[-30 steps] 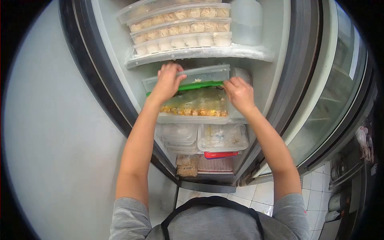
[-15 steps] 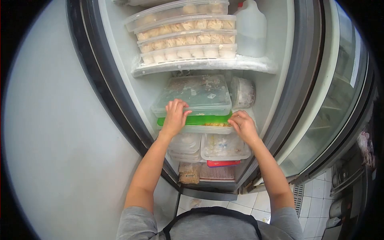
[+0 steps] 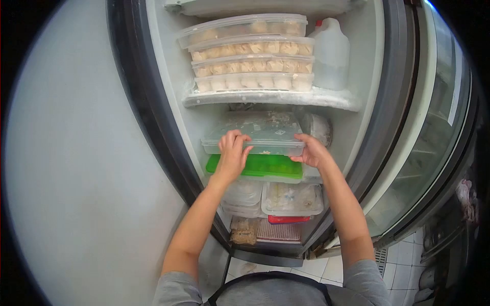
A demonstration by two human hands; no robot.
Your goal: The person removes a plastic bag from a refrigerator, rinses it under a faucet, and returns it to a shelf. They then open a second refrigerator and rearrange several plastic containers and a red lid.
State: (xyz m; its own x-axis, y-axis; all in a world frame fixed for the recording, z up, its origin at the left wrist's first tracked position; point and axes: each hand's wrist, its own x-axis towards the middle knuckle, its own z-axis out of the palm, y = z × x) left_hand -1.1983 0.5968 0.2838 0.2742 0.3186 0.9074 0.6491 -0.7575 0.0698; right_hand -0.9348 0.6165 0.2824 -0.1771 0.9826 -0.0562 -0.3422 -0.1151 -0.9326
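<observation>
Firmly: left hand [image 3: 234, 153], right hand [image 3: 312, 152], fingers curled on clear container [image 3: 258, 133] front rim (atop green lid [image 3: 270, 166]); best to hold it level.

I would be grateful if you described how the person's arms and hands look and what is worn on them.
Both arms are bare below the short grey fabric sleeves. The left hand and right hand wear no gloves, and no watch, ring or bracelet shows. A black apron strap loops over the grey shirt near the neck.
</observation>
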